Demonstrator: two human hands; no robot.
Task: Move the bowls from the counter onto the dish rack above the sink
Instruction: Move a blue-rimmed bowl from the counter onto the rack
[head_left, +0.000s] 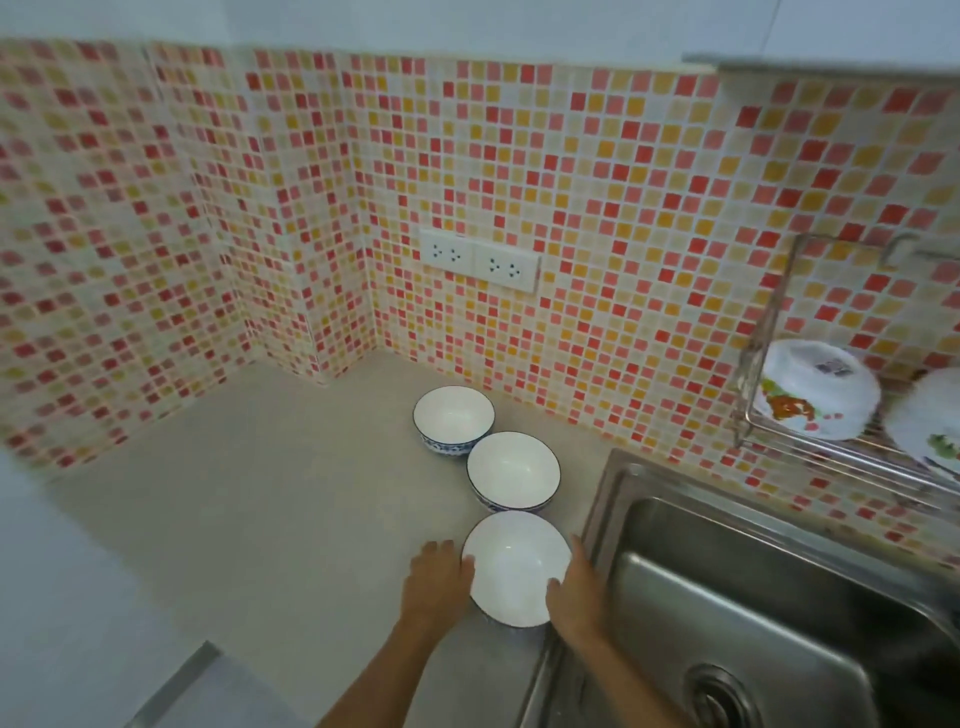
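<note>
Head view is showing three white bowls sitting in a line on the counter (260, 493), just beside the sink (727, 597). The left hand (436, 582) and the right hand (569, 590) are bracketing the nearest bowl (514, 564), one on each side of its rim. The left fingers (441, 551) are lying spread and loosely curved against the rim, a thumb tip resting on the edge; the right fingers (576, 551) are lying close together along the far side. Whether either hand is really gripping yet, I cannot tell.

The middle bowl (513, 470) is sitting just behind it, touching or nearly so, and the far bowl (453, 418) is beside that.

The dish rack (810, 447) is hanging on the tiled wall above the sink, well apart from the hands, already carrying two upturned bowls (815, 389).

Risks as I judge them: glazed surfaces are probably slippery, so a light side squeeze may let the bowl slide out over the steel basin. Lifting carelessly may clip the middle bowl. The rack's free space is looking tight, so setting down may knock its neighbours.
</note>
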